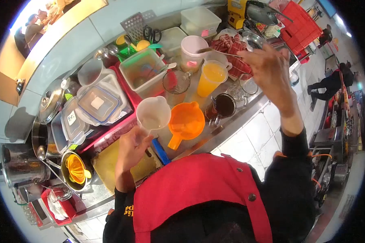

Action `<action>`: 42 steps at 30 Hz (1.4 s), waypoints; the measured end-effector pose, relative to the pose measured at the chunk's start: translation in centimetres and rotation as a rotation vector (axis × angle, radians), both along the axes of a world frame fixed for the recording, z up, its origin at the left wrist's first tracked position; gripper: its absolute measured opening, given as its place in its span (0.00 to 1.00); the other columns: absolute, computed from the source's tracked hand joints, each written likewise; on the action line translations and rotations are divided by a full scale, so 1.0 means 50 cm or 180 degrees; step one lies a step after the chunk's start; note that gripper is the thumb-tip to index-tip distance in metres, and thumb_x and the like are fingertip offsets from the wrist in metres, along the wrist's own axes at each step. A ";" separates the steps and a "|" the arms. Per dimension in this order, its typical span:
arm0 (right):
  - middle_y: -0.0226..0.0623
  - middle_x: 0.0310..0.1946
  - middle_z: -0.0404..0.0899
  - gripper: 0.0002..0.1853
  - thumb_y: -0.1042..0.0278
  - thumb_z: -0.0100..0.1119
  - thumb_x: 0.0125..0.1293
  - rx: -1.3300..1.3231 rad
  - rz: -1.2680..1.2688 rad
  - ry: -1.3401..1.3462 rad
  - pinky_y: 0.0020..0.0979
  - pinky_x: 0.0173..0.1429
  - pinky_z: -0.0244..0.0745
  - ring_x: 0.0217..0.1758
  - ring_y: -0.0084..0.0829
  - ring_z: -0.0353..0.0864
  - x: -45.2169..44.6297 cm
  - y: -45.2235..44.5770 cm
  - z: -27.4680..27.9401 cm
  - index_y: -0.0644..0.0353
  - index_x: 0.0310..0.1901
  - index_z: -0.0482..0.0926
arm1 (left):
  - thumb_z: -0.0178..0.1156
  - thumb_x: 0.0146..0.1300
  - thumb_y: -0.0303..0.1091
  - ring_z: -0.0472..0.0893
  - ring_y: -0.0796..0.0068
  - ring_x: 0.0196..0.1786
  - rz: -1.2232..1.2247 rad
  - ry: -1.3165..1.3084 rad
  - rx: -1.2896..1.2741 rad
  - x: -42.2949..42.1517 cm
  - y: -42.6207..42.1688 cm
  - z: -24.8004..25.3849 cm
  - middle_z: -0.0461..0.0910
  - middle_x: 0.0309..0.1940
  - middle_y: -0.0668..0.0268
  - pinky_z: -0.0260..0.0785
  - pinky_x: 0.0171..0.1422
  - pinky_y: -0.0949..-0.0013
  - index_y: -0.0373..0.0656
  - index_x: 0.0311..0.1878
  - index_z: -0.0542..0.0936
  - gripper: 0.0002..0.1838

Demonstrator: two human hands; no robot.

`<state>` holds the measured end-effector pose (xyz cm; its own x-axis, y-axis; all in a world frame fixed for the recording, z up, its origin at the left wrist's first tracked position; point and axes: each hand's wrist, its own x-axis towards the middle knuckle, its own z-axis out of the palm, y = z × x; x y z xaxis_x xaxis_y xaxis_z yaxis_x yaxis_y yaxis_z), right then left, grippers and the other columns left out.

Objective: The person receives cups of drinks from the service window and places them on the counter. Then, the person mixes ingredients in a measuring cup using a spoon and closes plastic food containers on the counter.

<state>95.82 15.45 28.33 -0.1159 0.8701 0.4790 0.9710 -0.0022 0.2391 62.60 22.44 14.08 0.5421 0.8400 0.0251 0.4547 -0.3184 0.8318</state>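
My right hand (267, 69) is raised at the right, its fingers closed on the handle of a metal spoon (225, 53). The spoon's bowl end is over a whitish plastic tub (190, 60) with a pink label. My left hand (134, 148) is closed at the near side of a white plastic jug (153, 113), gripping it where its handle would be. Beside the jug sits an orange plastic juicer cup (186, 121). Close by stand a plastic cup of orange drink (212, 77), a glass mug of dark liquid (224, 105) and a clear glass mug (176, 82).
Lidded containers (97, 103) are stacked in a red crate at the left. Behind are a clear bin (142, 71), scissors (152, 34) and a red checked cloth (233, 48). A yellow cutting board (109, 162) lies near me. Another person (330, 85) is at the far right.
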 end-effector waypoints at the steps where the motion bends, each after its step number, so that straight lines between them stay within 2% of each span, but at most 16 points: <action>1: 0.28 0.24 0.77 0.13 0.76 0.52 0.46 0.0026 -0.0305 0.0015 0.39 0.39 0.54 0.35 0.31 0.73 0.016 -0.017 -0.002 0.48 0.34 0.80 | 0.62 0.50 0.30 0.75 0.67 0.21 -0.0133 -0.0141 -0.0328 0.005 -0.001 0.003 0.73 0.18 0.60 0.64 0.26 0.68 0.37 0.28 0.73 0.08; 3: 0.29 0.23 0.76 0.14 0.75 0.52 0.47 -0.0173 -0.0567 0.0019 0.39 0.39 0.54 0.36 0.30 0.73 0.035 -0.045 -0.029 0.49 0.36 0.81 | 0.62 0.51 0.30 0.74 0.69 0.19 -0.0278 -0.0279 -0.0644 0.022 -0.001 0.007 0.73 0.17 0.61 0.63 0.24 0.69 0.38 0.28 0.73 0.08; 5: 0.27 0.24 0.77 0.15 0.74 0.51 0.50 -0.0576 -0.1009 0.0121 0.41 0.40 0.55 0.38 0.29 0.73 0.049 -0.057 -0.067 0.47 0.39 0.80 | 0.61 0.51 0.31 0.73 0.70 0.17 -0.0694 -0.0344 -0.0049 0.053 -0.003 0.011 0.71 0.15 0.60 0.63 0.22 0.69 0.37 0.28 0.72 0.09; 8: 0.27 0.26 0.77 0.16 0.73 0.51 0.50 -0.0437 -0.1157 0.0090 0.42 0.41 0.56 0.38 0.29 0.73 0.044 -0.061 -0.109 0.46 0.41 0.80 | 0.61 0.52 0.31 0.73 0.66 0.18 -0.0895 -0.0059 -0.0025 0.104 -0.019 0.041 0.71 0.15 0.56 0.64 0.23 0.68 0.36 0.28 0.71 0.10; 14: 0.26 0.25 0.75 0.12 0.71 0.56 0.48 -0.0027 -0.0985 -0.0113 0.43 0.43 0.54 0.38 0.28 0.71 0.047 -0.022 -0.148 0.48 0.36 0.80 | 0.61 0.52 0.31 0.75 0.58 0.20 -0.0989 -0.0282 0.0630 0.202 -0.024 0.033 0.73 0.18 0.50 0.66 0.25 0.65 0.34 0.27 0.71 0.11; 18: 0.26 0.27 0.74 0.07 0.69 0.55 0.49 -0.0345 -0.0877 -0.0307 0.47 0.44 0.52 0.43 0.29 0.69 0.050 0.019 -0.174 0.48 0.31 0.81 | 0.60 0.53 0.35 0.74 0.64 0.20 -0.0949 -0.0406 0.0469 0.247 -0.013 0.003 0.72 0.17 0.54 0.65 0.25 0.67 0.35 0.27 0.72 0.12; 22: 0.26 0.25 0.74 0.05 0.67 0.55 0.48 -0.0319 -0.0852 -0.0305 0.48 0.42 0.52 0.40 0.28 0.70 0.068 0.042 -0.184 0.47 0.26 0.81 | 0.60 0.53 0.34 0.73 0.66 0.17 -0.0930 -0.0512 0.0309 0.262 -0.013 0.002 0.72 0.16 0.54 0.65 0.23 0.68 0.35 0.25 0.71 0.12; 24: 0.27 0.23 0.76 0.06 0.65 0.54 0.47 -0.0665 -0.1137 0.0236 0.49 0.41 0.53 0.35 0.30 0.72 0.082 0.046 -0.171 0.46 0.23 0.82 | 0.60 0.53 0.33 0.73 0.66 0.17 -0.0897 -0.0540 0.0097 0.265 -0.013 -0.001 0.71 0.16 0.55 0.64 0.22 0.68 0.35 0.25 0.71 0.12; 27: 0.29 0.22 0.78 0.07 0.64 0.53 0.47 -0.0328 -0.1048 0.0658 0.48 0.40 0.53 0.33 0.31 0.74 0.109 0.042 -0.176 0.46 0.24 0.82 | 0.60 0.54 0.33 0.73 0.69 0.14 -0.0972 -0.0792 0.0650 0.269 -0.007 -0.009 0.71 0.14 0.57 0.64 0.20 0.69 0.35 0.26 0.70 0.11; 30: 0.31 0.23 0.79 0.07 0.63 0.53 0.46 -0.0517 -0.1203 0.0859 0.48 0.39 0.54 0.36 0.32 0.76 0.117 0.035 -0.169 0.46 0.24 0.82 | 0.60 0.54 0.33 0.73 0.72 0.14 -0.0973 -0.0826 0.0649 0.269 -0.007 -0.006 0.70 0.13 0.60 0.64 0.19 0.70 0.36 0.26 0.70 0.12; 31: 0.31 0.23 0.79 0.07 0.63 0.53 0.46 -0.0521 -0.1206 0.0861 0.48 0.39 0.54 0.36 0.32 0.76 0.117 0.033 -0.164 0.46 0.24 0.82 | 0.60 0.54 0.34 0.73 0.73 0.14 -0.0953 -0.0723 0.0366 0.269 -0.008 0.001 0.70 0.13 0.61 0.64 0.19 0.70 0.36 0.25 0.70 0.12; 32: 0.32 0.22 0.79 0.07 0.63 0.54 0.46 -0.0504 -0.1278 0.0843 0.47 0.39 0.54 0.35 0.33 0.76 0.117 0.031 -0.158 0.46 0.24 0.82 | 0.60 0.54 0.34 0.73 0.75 0.14 -0.0934 -0.0619 0.0085 0.269 -0.009 0.005 0.70 0.13 0.62 0.64 0.19 0.70 0.36 0.25 0.70 0.12; 34: 0.33 0.21 0.78 0.07 0.62 0.54 0.46 -0.0485 -0.1350 0.0827 0.46 0.39 0.55 0.33 0.34 0.76 0.121 0.028 -0.158 0.47 0.23 0.82 | 0.60 0.55 0.35 0.74 0.75 0.14 -0.0942 -0.0640 0.0173 0.268 -0.008 0.005 0.70 0.13 0.62 0.64 0.19 0.71 0.36 0.25 0.70 0.13; 36: 0.39 0.14 0.73 0.07 0.63 0.53 0.43 0.0032 -0.0853 0.1033 0.43 0.31 0.54 0.23 0.40 0.74 0.133 0.028 -0.164 0.51 0.15 0.78 | 0.60 0.55 0.35 0.74 0.76 0.14 -0.0945 -0.0658 0.0269 0.268 -0.006 0.008 0.70 0.13 0.62 0.64 0.19 0.71 0.36 0.25 0.70 0.13; 39: 0.38 0.17 0.76 0.09 0.60 0.53 0.47 -0.0400 -0.1254 0.1189 0.43 0.38 0.60 0.25 0.37 0.76 0.135 0.029 -0.153 0.50 0.22 0.82 | 0.59 0.55 0.35 0.73 0.75 0.14 -0.0947 -0.0631 0.0321 0.267 -0.007 0.018 0.71 0.13 0.62 0.64 0.18 0.71 0.36 0.25 0.70 0.13; 42: 0.37 0.16 0.76 0.10 0.59 0.52 0.48 -0.0432 -0.1207 0.1610 0.38 0.36 0.64 0.25 0.36 0.77 0.173 0.032 -0.183 0.51 0.23 0.82 | 0.60 0.55 0.36 0.74 0.75 0.15 -0.0909 -0.0513 0.0293 0.267 -0.005 0.019 0.71 0.14 0.62 0.65 0.19 0.71 0.36 0.26 0.71 0.13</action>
<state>104.47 17.03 19.20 0.4228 0.8629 0.2768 0.9015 -0.3693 -0.2257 75.93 22.19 15.03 0.7380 0.6450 0.1983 0.2014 -0.4910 0.8475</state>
